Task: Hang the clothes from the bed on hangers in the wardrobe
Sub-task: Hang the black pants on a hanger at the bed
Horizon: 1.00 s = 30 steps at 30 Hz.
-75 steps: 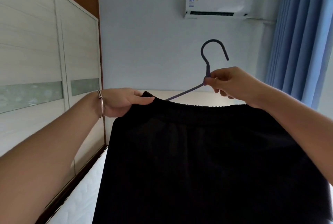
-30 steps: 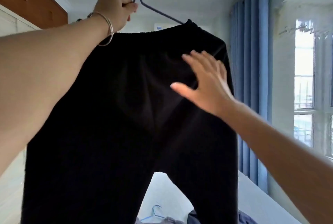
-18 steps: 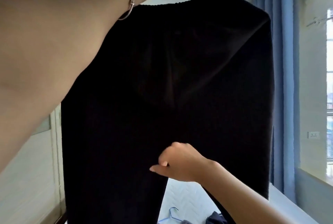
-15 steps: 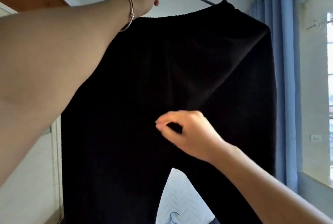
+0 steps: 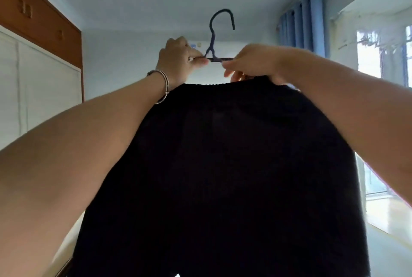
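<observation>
Both hands are raised. The left hand (image 5: pixel 178 60) pinches the bar of the dark hanger (image 5: pixel 213 40) just beside its neck. The right hand (image 5: pixel 256 62) curls its fingers round the bar on the other side, close to the waistband. The black trousers (image 5: pixel 223 165) hang directly below both hands. I think the step is settling the garment on the hanger. Next, the hook, free above the hands, must go to the wardrobe (image 5: pixel 44 80), left of the left hand; its rail is not visible.
</observation>
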### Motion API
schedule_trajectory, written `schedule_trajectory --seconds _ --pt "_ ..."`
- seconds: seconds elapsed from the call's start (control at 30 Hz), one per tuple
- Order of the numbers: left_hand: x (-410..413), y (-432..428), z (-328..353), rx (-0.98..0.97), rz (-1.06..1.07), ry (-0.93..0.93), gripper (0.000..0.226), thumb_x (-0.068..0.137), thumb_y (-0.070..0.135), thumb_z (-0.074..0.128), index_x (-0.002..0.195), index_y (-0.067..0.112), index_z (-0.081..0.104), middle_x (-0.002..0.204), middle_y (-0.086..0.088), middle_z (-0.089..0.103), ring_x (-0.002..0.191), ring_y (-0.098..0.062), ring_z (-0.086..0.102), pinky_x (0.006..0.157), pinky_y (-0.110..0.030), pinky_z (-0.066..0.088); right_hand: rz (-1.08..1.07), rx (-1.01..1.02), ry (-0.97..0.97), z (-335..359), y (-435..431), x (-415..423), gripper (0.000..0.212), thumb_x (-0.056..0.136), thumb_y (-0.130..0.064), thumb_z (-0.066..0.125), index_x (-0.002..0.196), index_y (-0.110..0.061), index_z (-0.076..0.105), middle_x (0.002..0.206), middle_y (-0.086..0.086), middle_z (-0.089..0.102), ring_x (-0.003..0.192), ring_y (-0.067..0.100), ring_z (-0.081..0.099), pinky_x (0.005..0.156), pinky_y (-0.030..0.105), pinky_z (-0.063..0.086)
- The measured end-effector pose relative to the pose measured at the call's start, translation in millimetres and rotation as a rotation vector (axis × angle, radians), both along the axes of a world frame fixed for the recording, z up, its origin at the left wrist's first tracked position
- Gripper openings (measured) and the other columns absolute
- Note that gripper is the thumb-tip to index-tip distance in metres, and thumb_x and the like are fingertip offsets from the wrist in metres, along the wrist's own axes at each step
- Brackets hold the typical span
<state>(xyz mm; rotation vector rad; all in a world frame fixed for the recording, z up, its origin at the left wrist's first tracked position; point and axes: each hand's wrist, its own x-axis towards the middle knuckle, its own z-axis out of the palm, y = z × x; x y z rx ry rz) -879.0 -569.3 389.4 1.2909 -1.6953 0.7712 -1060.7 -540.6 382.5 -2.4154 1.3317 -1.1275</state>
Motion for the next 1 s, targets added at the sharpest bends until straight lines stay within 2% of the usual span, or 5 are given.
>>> schedule_trajectory --seconds 0.23,0.37,0.63,0.8,1.0 --pt "-29.2 0.7 -0.9 0.279 -0.061 0.139 0.024 0.089 0.025 0.056 0.101 0.006 0.066 0.095 -0.012 0.067 0.086 -0.022 0.061 0.081 -0.025 0.046 0.291 0.557 -0.833 -6.4 -14.0 27.5 0.028 0.097 0.002 0.025 0.090 -0.006 0.051 0.054 0.008 0.045 0.020 0.009 0.037 0.025 0.013 0.029" --pt "-24.6 38.0 1.0 0.564 -0.389 0.398 0.046 0.094 0.049 0.036 0.095 0.011 0.062 0.078 0.001 0.060 0.066 -0.010 0.058 0.062 -0.020 0.049 0.462 0.649 -1.200 3.3 -13.5 51.0 0.029 0.094 0.001 0.025 0.071 -0.001 0.042 0.074 0.012 0.047 0.065 0.024 0.051 0.064 0.023 0.052" --pt "27.8 80.7 -6.3 0.660 0.001 0.182 0.022 0.082 0.008 0.058 0.099 0.017 0.068 0.082 0.000 0.067 0.072 -0.015 0.062 0.060 -0.020 0.050 0.456 0.567 -0.593 -4.5 6.7 69.6 0.024 0.095 -0.001 0.037 0.110 -0.001 0.056 0.093 0.007 0.064 0.087 0.017 0.061 0.076 0.026 0.052" --pt "40.0 76.4 -19.8 0.348 0.068 0.055 0.028 0.087 0.004 0.052 0.107 0.016 0.067 0.098 -0.001 0.061 0.093 -0.017 0.052 0.083 -0.025 0.035 0.056 -0.196 -0.072 -17.1 1.9 57.1 0.024 0.090 -0.015 0.052 0.106 -0.002 0.064 0.108 0.010 0.066 0.095 0.021 0.059 0.093 0.037 0.048" --pt "52.8 80.1 -29.1 0.347 -0.073 0.050 0.025 0.088 0.007 0.055 0.103 0.021 0.068 0.096 0.003 0.064 0.086 -0.009 0.056 0.081 -0.017 0.035 0.109 -0.128 -0.241 -27.2 -20.0 24.3 0.054 0.085 -0.050 0.056 0.122 -0.011 0.047 0.102 0.003 0.061 0.083 0.014 0.058 0.079 0.028 0.039"
